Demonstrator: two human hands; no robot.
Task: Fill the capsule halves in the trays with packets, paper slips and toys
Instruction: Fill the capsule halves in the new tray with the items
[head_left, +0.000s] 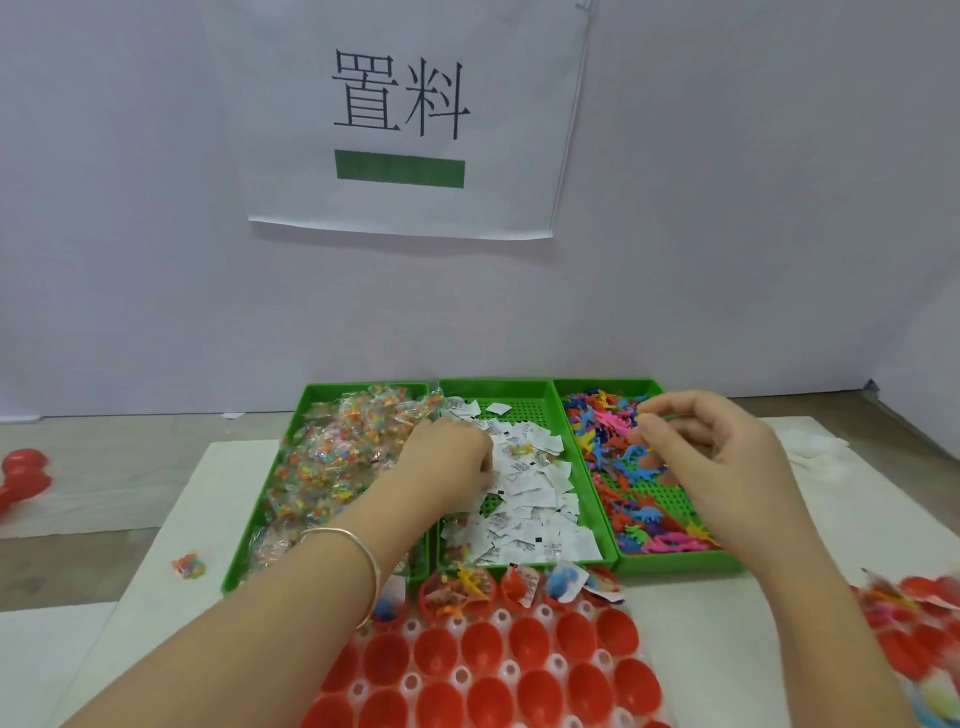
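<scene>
To feed the red capsule halves (519, 644) waiting near, the left hand (449, 457) curls into the middle bin's (519, 387) paper slips (535, 499), its grip hidden, while the right hand (727, 457) pinches one of the toys (634, 514) above the right bin (675, 564).

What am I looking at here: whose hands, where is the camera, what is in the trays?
No machine: a person works bare-handed, filmed by one camera on their head, looking down. Three green trays hold clear bead packets, white paper slips and small coloured toy animals. Nearest, red capsule halves sit in a white tray; the far row is already filled. The left hand reaches into the slips, fingers hidden. The right hand hovers over the toys, fingertips pinched; whether it holds one is unclear.
</scene>
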